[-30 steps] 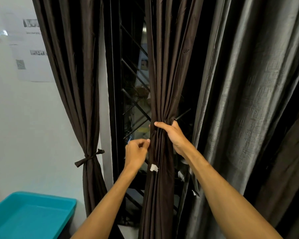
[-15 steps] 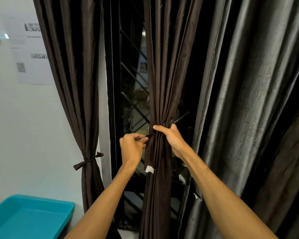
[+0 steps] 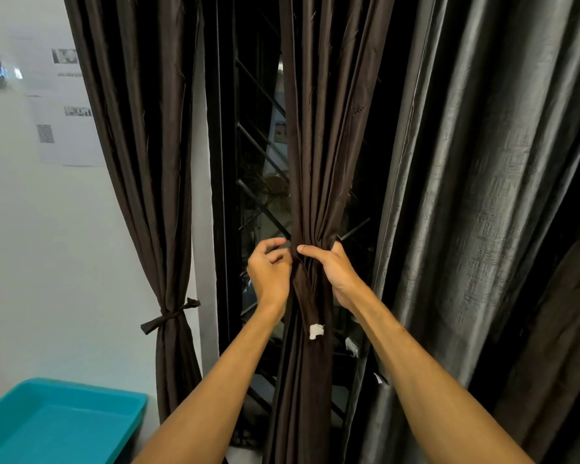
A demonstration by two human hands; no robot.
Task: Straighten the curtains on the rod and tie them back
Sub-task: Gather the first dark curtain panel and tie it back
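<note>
A dark brown curtain (image 3: pixel 318 128) hangs in the middle, gathered into a bunch at waist height. My right hand (image 3: pixel 335 272) grips that bunch from the right, thumb laid across its front. A narrow brown tie strip (image 3: pixel 305 289) with a white tag (image 3: pixel 316 330) at its end hangs down the front of the bunch from under my thumb. My left hand (image 3: pixel 268 272) is just left of the strip, fingers loosely curled, thumb and forefinger apart, with nothing visibly held. A second brown curtain (image 3: pixel 141 128) on the left is tied back with a knotted strip (image 3: pixel 168 316).
A grey textured curtain (image 3: pixel 476 195) fills the right side. Behind the brown curtains is a dark window with a diagonal metal grille (image 3: pixel 262 155). A turquoise tray (image 3: pixel 57 426) sits at the lower left. Papers (image 3: pixel 67 128) are stuck on the white wall.
My left hand has let go of the tie strip it was pinching, and its fingers have spread. The strip now hangs down the front of the bunch. My right hand keeps its grip.
</note>
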